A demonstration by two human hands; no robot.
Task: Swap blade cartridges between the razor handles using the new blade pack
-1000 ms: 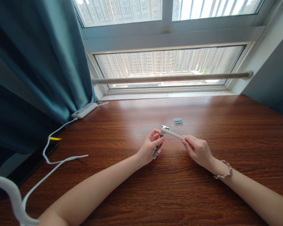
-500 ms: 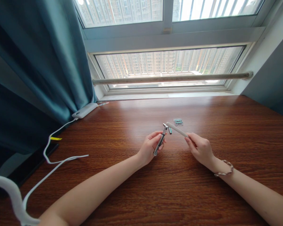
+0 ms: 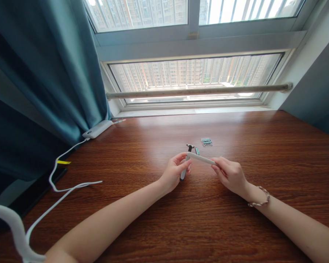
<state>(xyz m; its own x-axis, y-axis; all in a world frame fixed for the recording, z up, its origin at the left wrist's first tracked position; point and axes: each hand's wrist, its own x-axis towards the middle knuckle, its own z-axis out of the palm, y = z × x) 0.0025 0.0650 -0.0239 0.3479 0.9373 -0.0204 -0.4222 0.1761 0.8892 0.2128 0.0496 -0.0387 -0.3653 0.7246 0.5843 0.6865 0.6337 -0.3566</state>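
Brown wood-grain table point(image 3: 159, 226), bearing the following. Silver-and-black razor handle point(image 3: 184, 173): our left hand's point(image 3: 170, 174) fingers clamp its shaft, leaving the T-shaped head exposed. Slim pale stick point(image 3: 202, 158): our right hand's point(image 3: 231, 174) fingers pinch one end, so its tip reaches the handle; contact we cannot confirm. Just beyond: small green-and-grey cartridge point(image 3: 197, 151); clear plastic case point(image 3: 207, 142), apparently keeping similar pieces together.

Braided brown-and-white bracelet point(image 3: 259, 204), bare forearms.
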